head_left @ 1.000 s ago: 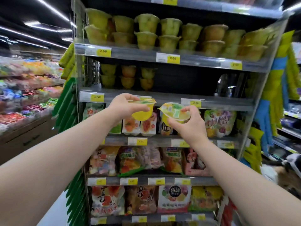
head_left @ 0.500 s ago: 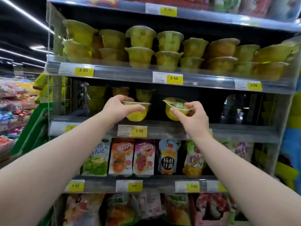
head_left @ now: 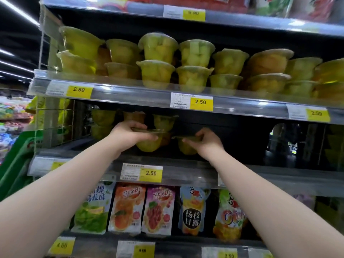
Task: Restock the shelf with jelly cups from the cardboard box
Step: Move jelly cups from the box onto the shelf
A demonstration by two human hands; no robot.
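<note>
My left hand grips a yellow jelly cup by its rim, inside the dark middle shelf. My right hand holds a second yellow jelly cup just to the right of the first. Both cups sit low over the shelf floor; I cannot tell if they touch it. Behind my left hand, a few stacked jelly cups stand at the back left of this shelf. The cardboard box is not in view.
The shelf above carries two-high rows of jelly cups behind a clear lip. Below hang jelly pouches. The middle shelf's right side is dark and bare. Green crates and another aisle lie left.
Both hands have pushed their cups forward and deeper into the middle shelf, from in front of its edge to inside it. The view has moved closer and tilted up.
</note>
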